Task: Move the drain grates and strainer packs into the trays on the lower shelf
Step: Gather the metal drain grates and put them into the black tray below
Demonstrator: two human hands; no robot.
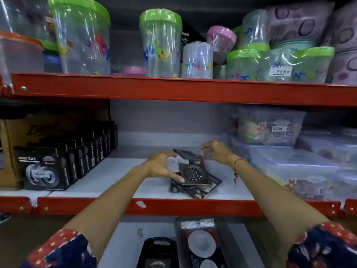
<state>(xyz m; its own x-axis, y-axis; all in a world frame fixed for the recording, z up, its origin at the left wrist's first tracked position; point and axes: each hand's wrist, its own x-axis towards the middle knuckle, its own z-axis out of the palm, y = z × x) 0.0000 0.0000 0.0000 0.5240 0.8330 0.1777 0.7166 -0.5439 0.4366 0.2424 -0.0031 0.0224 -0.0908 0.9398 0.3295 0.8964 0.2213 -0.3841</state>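
A square metal drain grate (194, 174) lies on top of a small pile of dark strainer packs (199, 187) on the middle shelf (116, 176). My left hand (161, 167) rests at the grate's left edge, thumb touching its front corner, fingers curved over a white round strainer (174, 163). My right hand (216, 150) hovers with fingers spread above a pack (188, 154) at the back of the pile. Below, on the lower shelf, a black tray (160, 252) stands beside a second tray (220, 225) holding a strainer pack (201, 242).
Black boxed products (63, 157) stand in a row at the left of the middle shelf, next to a cardboard box (13, 144). Clear plastic containers (289, 163) are stacked at the right. The red shelf rail (173, 206) runs in front. Wrapped jars (160, 45) fill the shelf above.
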